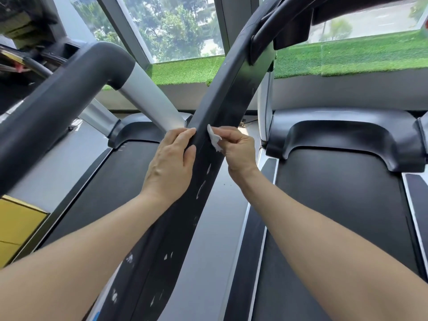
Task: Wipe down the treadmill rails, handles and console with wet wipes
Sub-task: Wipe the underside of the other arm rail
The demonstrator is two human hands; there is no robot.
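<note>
- Two hands are on the dark handrail [215, 117] that runs diagonally up toward the console, which I mostly can't see from here.
- My left hand [172, 163] lies along the rail's left edge, fingers [185, 134] straight and pressed flat to it, holding nothing; I judge it's there to brace the rail while the other hand scrubs.
- My right hand [238, 149] has its fingers curled round a small bunched wet wipe [213, 137], pinching it against the rail's right side, so the wipe sits on the rail just across from the left fingertips.
- White flecks [201, 186] dot the rail below the hands; I can't tell whether they are chipped coating or residue, though they suggest this lower stretch may need more passes.
- I can read no brand, label or writing on the rail, the treadmill belt [335, 205] or the neighbouring machine's rail [69, 93].
</note>
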